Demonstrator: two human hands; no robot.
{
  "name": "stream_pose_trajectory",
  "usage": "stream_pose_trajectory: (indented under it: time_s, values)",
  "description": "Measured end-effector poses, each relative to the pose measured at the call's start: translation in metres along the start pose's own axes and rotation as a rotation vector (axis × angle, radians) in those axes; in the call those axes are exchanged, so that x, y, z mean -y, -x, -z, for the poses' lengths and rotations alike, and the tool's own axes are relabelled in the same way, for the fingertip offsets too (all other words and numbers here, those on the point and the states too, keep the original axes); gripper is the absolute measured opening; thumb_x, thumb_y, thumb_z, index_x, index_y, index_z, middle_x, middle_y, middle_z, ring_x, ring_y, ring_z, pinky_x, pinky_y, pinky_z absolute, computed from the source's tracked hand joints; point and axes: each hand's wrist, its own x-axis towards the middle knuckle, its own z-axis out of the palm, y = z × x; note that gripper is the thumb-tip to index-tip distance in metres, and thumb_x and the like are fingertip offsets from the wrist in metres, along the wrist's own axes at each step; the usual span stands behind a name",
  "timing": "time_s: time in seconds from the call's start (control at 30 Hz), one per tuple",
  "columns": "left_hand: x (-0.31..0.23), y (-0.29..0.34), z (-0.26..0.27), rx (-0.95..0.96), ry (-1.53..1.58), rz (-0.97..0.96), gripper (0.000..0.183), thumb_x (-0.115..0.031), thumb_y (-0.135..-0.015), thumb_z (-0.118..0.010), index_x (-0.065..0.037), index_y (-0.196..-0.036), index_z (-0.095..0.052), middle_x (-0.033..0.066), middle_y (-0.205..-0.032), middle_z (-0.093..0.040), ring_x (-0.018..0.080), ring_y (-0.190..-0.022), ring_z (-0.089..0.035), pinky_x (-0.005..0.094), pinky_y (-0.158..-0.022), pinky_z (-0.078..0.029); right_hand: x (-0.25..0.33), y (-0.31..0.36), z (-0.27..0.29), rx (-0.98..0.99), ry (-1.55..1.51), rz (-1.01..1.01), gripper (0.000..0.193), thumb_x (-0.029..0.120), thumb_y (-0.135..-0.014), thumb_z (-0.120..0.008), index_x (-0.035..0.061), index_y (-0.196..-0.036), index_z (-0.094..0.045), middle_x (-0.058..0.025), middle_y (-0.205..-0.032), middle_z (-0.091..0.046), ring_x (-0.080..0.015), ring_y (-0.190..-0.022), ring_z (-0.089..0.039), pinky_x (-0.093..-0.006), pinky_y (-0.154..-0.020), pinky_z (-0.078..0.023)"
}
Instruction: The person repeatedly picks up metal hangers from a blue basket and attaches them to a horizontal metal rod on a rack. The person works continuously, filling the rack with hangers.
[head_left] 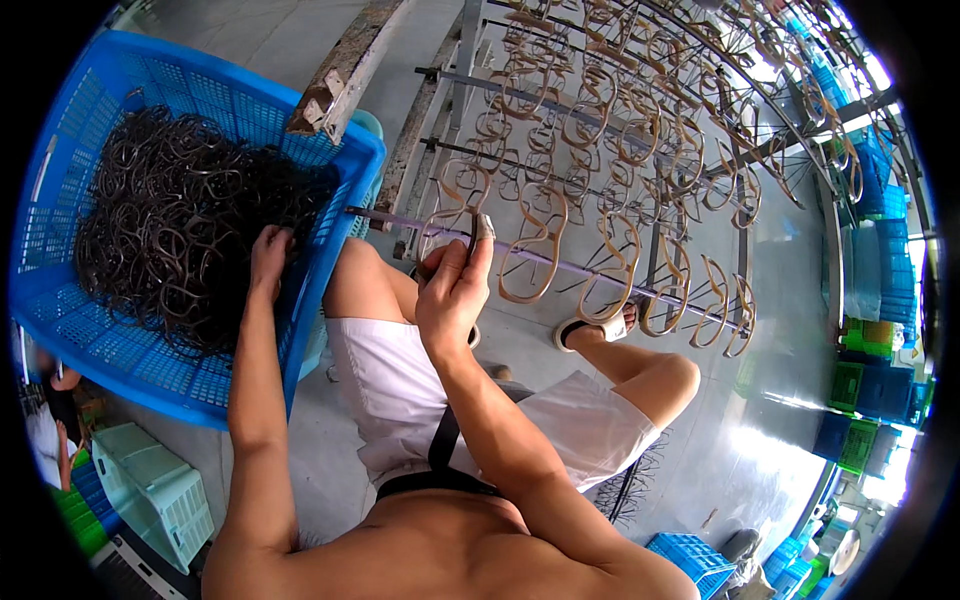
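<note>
My left hand (269, 262) reaches into a large blue basket (345, 165), fingers curled at the edge of a heap of dark eyeglass frames (190, 215); what they hold is hidden. My right hand (455, 292) is closed, thumb and fingers pinching an eyeglass frame whose dark edge shows beside the white-wrapped fingertip. It is held up at the near end of a thin purplish rod (600, 278). Several brown eyeglass frames (535, 245) hang along that rod to the right of the hand.
Beyond stands a metal rack (570, 90) with many rows of hanging frames. A worn post (345, 75) rises beside the basket. Pale green crates (155, 490) stand at lower left, a small blue crate (690, 560) at lower right. Stacked crates (870, 400) line the right side.
</note>
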Motion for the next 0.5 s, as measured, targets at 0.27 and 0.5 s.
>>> stream_pose_trajectory:
  time_s: [0.27, 0.5]
  values:
    - [-0.02, 0.017, -0.01, 0.227, 0.088, 0.006, 0.033, -0.023, -0.077, -0.067, -0.004, -0.103, -0.057, 0.0052, -0.098, -0.059, 0.0161, -0.09, -0.053, 0.0293, -0.081, -0.041, -0.001, 0.009, -0.003, 0.121, 0.09, 0.091, 0.033, 0.008, -0.094, -0.041, 0.0003, -0.126, -0.037, -0.0046, -0.063, -0.057, -0.0109, -0.049, -0.052, -0.0253, -0.044, -0.043]
    - [-0.008, 0.01, -0.016, 0.054, -0.072, -0.118, 0.047, -0.024, -0.076, -0.07, -0.005, -0.115, -0.051, 0.0073, -0.102, -0.058, 0.0172, -0.09, -0.053, 0.0304, -0.078, -0.042, -0.011, 0.008, 0.001, 0.094, 0.208, 0.2, 0.035, 0.009, -0.094, -0.041, 0.0002, -0.128, -0.036, -0.0069, -0.063, -0.058, -0.0153, -0.051, -0.056, -0.0277, -0.048, -0.046]
